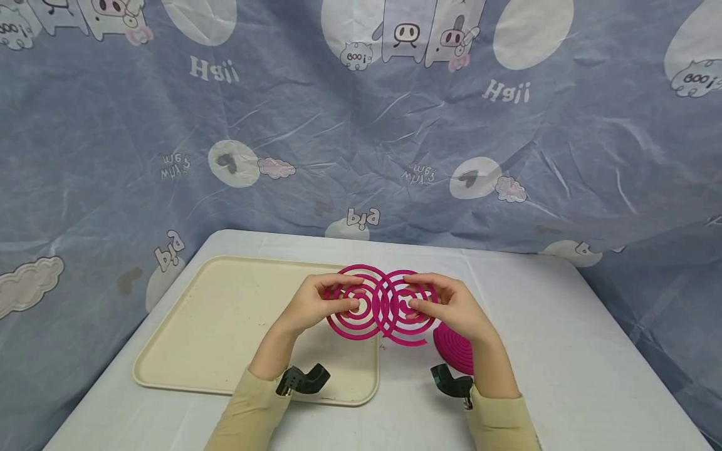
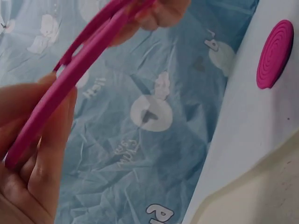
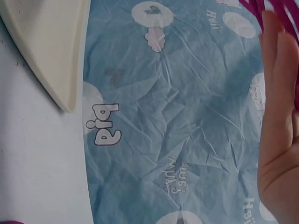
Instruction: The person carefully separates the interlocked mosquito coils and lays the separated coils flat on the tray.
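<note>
Two magenta mosquito coils overlap in the middle of the head view, raised above the table. My left hand pinches the left coil between thumb and fingers. The right coil is pinched the same way by my right hand; its loose outer end points right. Their outer rings cross between the hands. Seen nearly edge-on in the left wrist view, the held coil runs up from the left fingers. Only a corner of coil shows at the right fingertips in the right wrist view.
A tightly wound magenta coil lies on the white table, partly behind the right wrist. The large cream tray covers the table's left side, its right end beneath the left hand. A printed blue-grey cloth hangs behind the table.
</note>
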{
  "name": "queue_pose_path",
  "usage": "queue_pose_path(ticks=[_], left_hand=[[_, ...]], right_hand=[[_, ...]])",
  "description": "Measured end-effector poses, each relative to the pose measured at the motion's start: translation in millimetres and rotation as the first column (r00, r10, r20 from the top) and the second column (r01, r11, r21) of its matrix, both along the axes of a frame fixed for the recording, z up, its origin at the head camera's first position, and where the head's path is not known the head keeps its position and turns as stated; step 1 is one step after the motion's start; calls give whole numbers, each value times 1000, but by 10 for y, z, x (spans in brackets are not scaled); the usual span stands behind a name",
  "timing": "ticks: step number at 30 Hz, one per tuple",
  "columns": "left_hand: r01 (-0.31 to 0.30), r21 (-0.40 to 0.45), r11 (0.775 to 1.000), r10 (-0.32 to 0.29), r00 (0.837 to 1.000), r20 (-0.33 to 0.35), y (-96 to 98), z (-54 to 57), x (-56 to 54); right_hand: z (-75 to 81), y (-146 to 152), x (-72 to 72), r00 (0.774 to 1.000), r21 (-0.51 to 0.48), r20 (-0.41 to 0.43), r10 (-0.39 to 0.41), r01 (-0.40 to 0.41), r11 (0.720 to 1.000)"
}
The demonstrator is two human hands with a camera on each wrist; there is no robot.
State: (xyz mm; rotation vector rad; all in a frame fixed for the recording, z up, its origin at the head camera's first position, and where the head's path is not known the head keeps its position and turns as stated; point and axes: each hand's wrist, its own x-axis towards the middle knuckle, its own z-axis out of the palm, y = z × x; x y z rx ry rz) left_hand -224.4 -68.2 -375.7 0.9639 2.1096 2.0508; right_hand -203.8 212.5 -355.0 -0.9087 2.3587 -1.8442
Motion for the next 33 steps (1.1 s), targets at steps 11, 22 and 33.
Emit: queue_pose_path(ticks=[11, 22, 33], left_hand=[[-277, 226, 934, 259, 960, 104, 150, 10, 42], [-475, 450, 756, 427, 879, 211, 414, -29, 97], [-127, 211, 969, 120, 992, 44, 93, 26, 21]], right_hand=[[-55, -207, -22, 982, -265, 3, -188, 182, 947], [-92, -448, -23, 909, -464, 18, -416, 377, 802], [-7, -72, -2, 999, -58, 9, -43, 44, 997]])
